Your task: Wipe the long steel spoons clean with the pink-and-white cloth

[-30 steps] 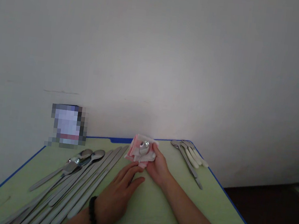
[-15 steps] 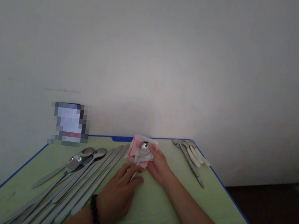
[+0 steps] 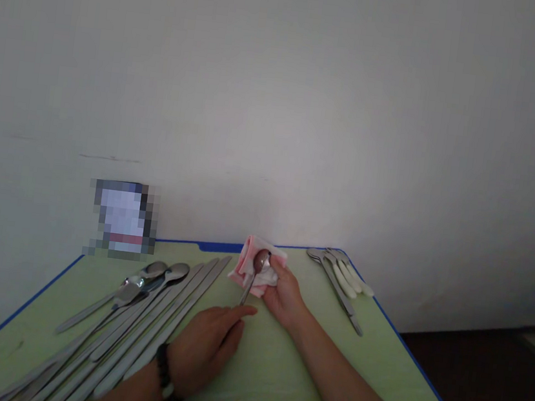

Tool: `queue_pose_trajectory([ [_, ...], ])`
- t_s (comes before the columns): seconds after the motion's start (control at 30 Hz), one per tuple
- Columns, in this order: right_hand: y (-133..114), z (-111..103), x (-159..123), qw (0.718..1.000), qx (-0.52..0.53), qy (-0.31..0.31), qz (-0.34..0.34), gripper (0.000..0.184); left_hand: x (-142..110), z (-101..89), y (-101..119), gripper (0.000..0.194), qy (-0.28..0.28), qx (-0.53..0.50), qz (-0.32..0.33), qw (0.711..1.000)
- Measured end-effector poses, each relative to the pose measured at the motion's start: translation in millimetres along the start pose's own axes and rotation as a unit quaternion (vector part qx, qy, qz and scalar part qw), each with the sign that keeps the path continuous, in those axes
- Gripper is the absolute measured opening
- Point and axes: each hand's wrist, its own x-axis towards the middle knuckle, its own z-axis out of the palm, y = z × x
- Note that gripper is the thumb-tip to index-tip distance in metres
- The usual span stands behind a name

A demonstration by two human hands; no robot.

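A metal spoon point(image 3: 260, 261) is held over the far middle of the table, its bowl lying against a folded pink and white cloth point(image 3: 249, 260). My left hand point(image 3: 208, 343), with a dark beaded bracelet at the wrist, is closed around the lower end of the spoon's handle. From the right, my right hand point(image 3: 284, 293) grips the cloth, its thumb at the edge of the spoon's bowl. The fingers behind the cloth are hidden.
Several long-handled spoons and knives point(image 3: 135, 327) lie on the left of the green table point(image 3: 284, 385). More cutlery with white handles point(image 3: 348, 279) rests at the far right. A blurred-out phone-like device point(image 3: 122, 218) leans on the wall point(image 3: 280, 98) at the back left.
The spoon has turned in my left hand, and its bowl now looks darker. My left hand has shifted lower along the handle, while the cloth has moved slightly up and right.
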Motion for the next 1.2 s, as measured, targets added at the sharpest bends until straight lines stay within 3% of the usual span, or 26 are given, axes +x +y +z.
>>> queue_pose_trajectory([
  [0.1, -6, 4, -5, 0.999, 0.008, -0.027, 0.028, 0.014, 0, -1.9, -2, 0.036, -0.027, -0.085, -0.033, 0.995],
  [0.27, -16, 3, -8, 0.995, 0.051, -0.062, 0.052, 0.052, -1, 0.9, -9, 0.041, 0.024, -0.195, -0.084, 0.977],
  [0.37, -13, -2, -1, 0.998, 0.048, -0.029, 0.029, 0.038, -1, 2.2, -10, 0.043, 0.043, -0.189, -0.093, 0.977],
  [0.5, -6, -3, 4, 1.0, -0.003, -0.018, 0.022, 0.02, 0, 0.0, -9, 0.041, 0.018, -0.149, -0.076, 0.986],
  [0.73, -4, 0, -7, 0.995, -0.061, -0.074, 0.036, 0.021, -1, -3.1, -4, 0.038, -0.033, -0.002, -0.017, 0.999],
  [0.9, -5, 1, -11, 0.99, -0.109, -0.078, 0.041, 0.022, -6, -2.5, 1, 0.038, -0.055, 0.115, 0.026, 0.991],
  [1.03, -7, 3, -14, 0.987, -0.117, -0.104, 0.042, 0.023, -7, -2.0, 2, 0.037, -0.065, 0.135, 0.038, 0.988],
  [1.2, -7, 4, -14, 0.985, -0.146, -0.091, 0.032, 0.021, -6, -3.7, 1, 0.037, -0.077, 0.113, 0.027, 0.99],
])
